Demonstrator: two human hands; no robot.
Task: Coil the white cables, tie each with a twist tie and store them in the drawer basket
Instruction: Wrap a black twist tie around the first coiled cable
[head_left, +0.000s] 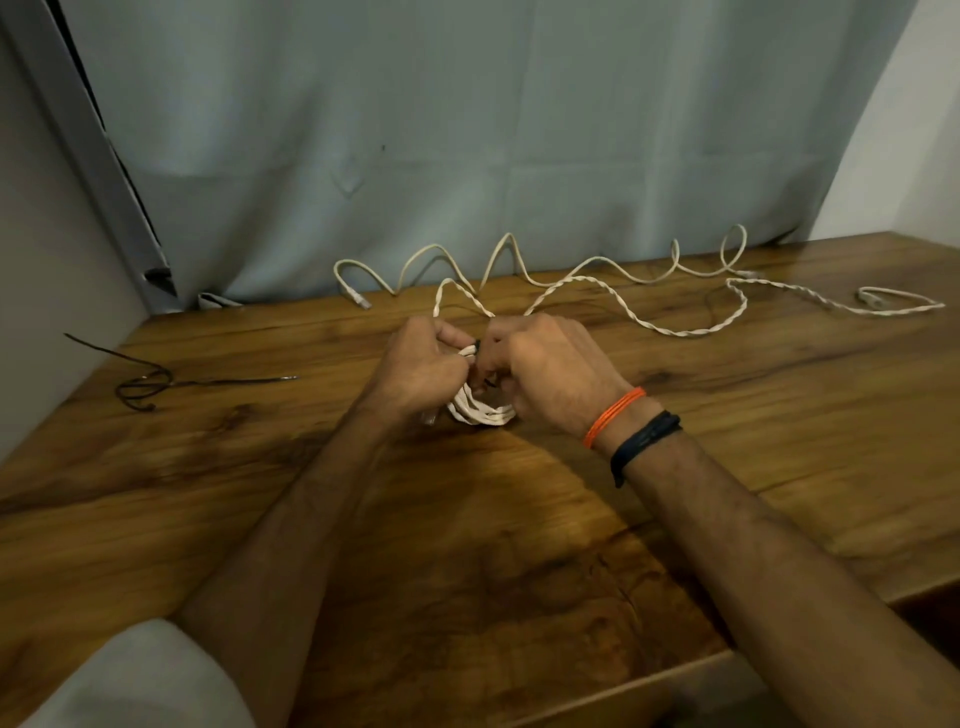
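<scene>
**First coil under tying; two cables still loose**

Both hands, the left hand (415, 369) and the right hand (545, 374), were closed around a coiled white cable (480, 413) at the middle of the wooden table (519, 545), pinching a dark twist tie (477, 347). Behind them, a twisted white cable (649, 325) and a flat white cable (519, 260) lay uncoiled. Spare ties (150, 387) waited at left. No drawer basket was visible.
</scene>
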